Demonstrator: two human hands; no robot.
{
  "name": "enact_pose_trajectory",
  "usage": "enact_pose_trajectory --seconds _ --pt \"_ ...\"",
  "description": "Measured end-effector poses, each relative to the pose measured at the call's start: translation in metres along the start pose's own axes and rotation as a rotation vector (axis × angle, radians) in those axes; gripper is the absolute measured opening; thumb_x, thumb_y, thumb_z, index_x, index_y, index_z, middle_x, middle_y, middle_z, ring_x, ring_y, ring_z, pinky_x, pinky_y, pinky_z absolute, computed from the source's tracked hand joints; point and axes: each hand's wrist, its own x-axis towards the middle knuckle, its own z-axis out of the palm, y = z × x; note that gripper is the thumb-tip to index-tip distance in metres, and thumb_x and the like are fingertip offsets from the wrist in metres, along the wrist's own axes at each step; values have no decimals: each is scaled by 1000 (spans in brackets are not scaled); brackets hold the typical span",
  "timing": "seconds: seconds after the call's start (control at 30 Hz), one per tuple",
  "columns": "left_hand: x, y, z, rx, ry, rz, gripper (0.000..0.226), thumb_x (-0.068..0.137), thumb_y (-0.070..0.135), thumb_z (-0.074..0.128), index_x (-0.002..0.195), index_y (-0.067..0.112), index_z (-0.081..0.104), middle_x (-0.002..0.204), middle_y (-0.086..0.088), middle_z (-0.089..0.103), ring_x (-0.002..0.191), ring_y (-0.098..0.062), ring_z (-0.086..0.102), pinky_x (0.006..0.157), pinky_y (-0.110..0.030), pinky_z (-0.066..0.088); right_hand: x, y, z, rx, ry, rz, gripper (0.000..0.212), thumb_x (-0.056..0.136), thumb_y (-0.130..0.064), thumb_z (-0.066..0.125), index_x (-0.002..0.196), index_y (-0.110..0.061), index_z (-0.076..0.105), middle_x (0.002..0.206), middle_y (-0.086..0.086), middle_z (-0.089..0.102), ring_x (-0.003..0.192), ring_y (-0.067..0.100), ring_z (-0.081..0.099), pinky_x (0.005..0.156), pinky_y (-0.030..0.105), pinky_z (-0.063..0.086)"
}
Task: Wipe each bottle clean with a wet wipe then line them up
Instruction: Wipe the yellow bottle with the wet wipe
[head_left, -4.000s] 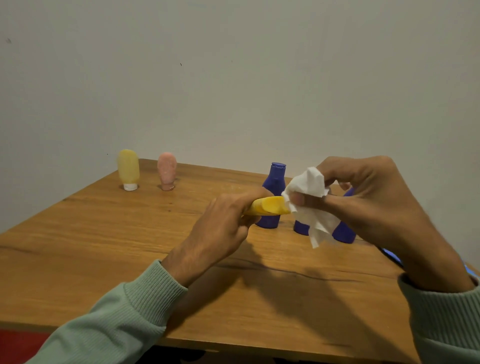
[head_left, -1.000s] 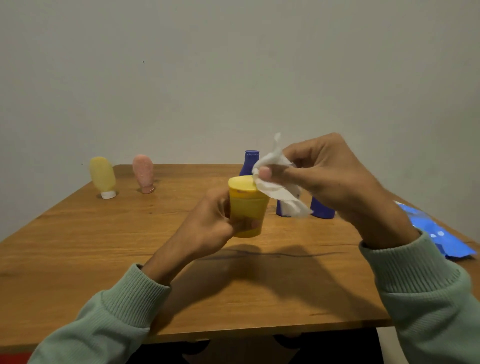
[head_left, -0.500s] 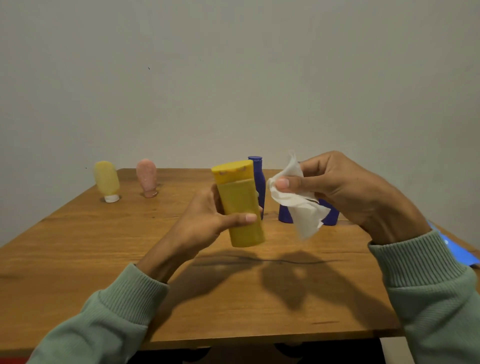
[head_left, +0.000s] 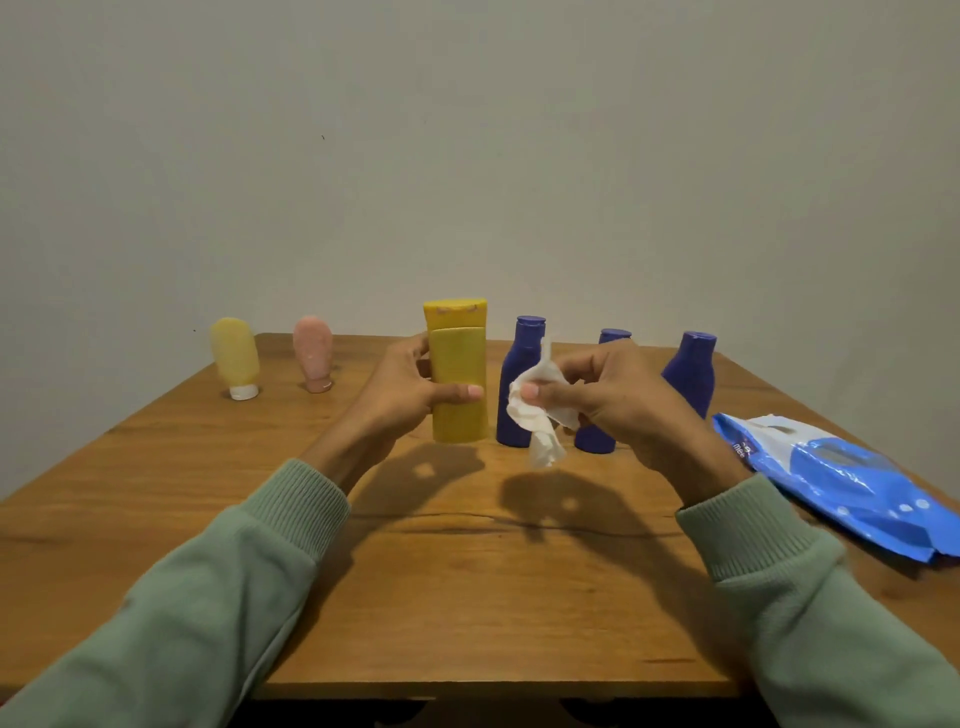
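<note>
left hand (head_left: 410, 397) gripping yellow bottle (head_left: 458, 371) — upright

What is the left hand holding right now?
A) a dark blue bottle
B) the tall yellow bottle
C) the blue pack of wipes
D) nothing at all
B: the left hand grips the yellow bottle upright, fingers curled round its side, while the right hand pinches the white wipe.
</note>
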Motion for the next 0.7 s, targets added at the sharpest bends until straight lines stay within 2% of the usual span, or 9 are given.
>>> enact_pose_trajectory --seconds 0.1,0.2,0.3,0.43,0.53,0.7 --pt "13 -5 2 21 12 -10 54 75 13 80 118 28 51 101 14 60 94 -4 58 73 -22 48 12 11 12 -51 4 -20 12 79 -26 73 86 -16 75 76 -2 71 64 3 63 53 13 46" --pt "23 -16 1 27 35 -40 59 75 12 79 127 18 54 106 7 62 102 -15 59 78 -25 49 19 22 20 -88 6 -25 11 81 -24 72 87 -15 75 76 -3 70 65 0 63 52 11 44" --pt "27 -29 -3 4 53 -76 54 74 8 79 122 17 56 110 1 62 108 -21 58 82 -29 50 24 29 28 -142 10 -47 9 82 -22 71 86 -15 74 76 -6 68 68 -3 63 52 11 45" --pt "28 -39 -7 10 62 -115 55 75 4 77 125 13 54 103 6 60 105 -18 55 83 -29 46 27 37 38 -188 14 -72 8 82 -24 71 83 -16 74 76 -7 68 71 -2 62 57 16 47" --pt "30 -43 -10 -6 64 -129 57 76 3 76 128 9 53 107 3 61 107 -19 56 82 -28 47 28 42 42 -206 17 -92 7 83 -24 70 81 -18 74 75 -10 68 72 -3 61 57 16 46" --pt "34 -47 -12 -10 28 -142 54 77 3 75 125 14 54 111 1 61 113 -22 55 92 -35 46 28 45 43 -234 7 -126 8 84 -24 69 84 -18 74 78 -14 68 74 -5 60 58 14 43"
